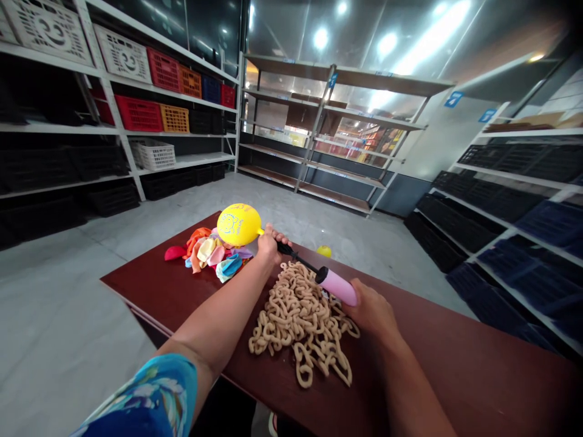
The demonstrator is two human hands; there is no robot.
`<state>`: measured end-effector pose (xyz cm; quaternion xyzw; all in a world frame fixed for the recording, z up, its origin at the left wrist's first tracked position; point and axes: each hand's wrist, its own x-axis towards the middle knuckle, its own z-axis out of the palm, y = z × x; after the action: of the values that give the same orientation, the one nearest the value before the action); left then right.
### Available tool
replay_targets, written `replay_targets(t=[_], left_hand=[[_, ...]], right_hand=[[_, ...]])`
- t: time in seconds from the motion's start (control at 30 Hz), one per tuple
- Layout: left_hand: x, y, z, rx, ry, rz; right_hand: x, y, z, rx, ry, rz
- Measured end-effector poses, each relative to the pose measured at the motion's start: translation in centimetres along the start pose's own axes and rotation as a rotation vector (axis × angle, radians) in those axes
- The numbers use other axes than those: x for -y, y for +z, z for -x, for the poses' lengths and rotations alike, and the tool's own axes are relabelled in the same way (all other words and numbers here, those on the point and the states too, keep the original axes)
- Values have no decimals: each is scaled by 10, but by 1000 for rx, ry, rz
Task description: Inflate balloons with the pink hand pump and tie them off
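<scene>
A partly inflated yellow balloon (239, 224) with a blue printed drawing is at the upper left of the table. Its neck meets the black end of a hand balloon pump (339, 287), and my left hand (271, 244) is closed around that join. The pump's black rod stretches out of its pink barrel. My right hand (374, 311) grips the barrel's near end. Under the pump lies a tangled heap of beige, rope-like loops (296, 309). A pile of uninflated colored balloons (214, 252) lies to the left of my left forearm.
The dark red table (455, 358) has its far edge just beyond my hands. A yellow-green round object (324, 250) shows past that edge. Shelving with plastic crates (139, 113) lines the left, a metal rack (310, 149) stands behind, and dark bins (469, 221) fill the right shelves.
</scene>
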<state>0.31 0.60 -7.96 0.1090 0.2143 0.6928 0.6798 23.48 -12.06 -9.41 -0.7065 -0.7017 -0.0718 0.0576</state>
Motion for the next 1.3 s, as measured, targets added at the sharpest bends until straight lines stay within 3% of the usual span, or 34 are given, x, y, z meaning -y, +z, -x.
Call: replay_targets(t=[0.2, 0.43, 0.63, 0.9, 1.13, 1.3], left_hand=[[13, 6, 10, 28, -61, 12], [32, 12, 28, 149, -97, -49], [21, 14, 24, 91, -92, -27], [-2, 3, 4, 40, 16, 6], [4, 8, 11, 29, -2, 10], [21, 12, 21, 78, -64, -11]], right_hand=[[8, 3, 1, -53, -37, 33], [27, 8, 2, -120, -47, -6], [24, 3, -1, -37, -22, -56], [-7, 1, -1, -40, -50, -21], [-1, 5, -2, -35, -31, 23], [16, 5, -1, -89, -42, 36]])
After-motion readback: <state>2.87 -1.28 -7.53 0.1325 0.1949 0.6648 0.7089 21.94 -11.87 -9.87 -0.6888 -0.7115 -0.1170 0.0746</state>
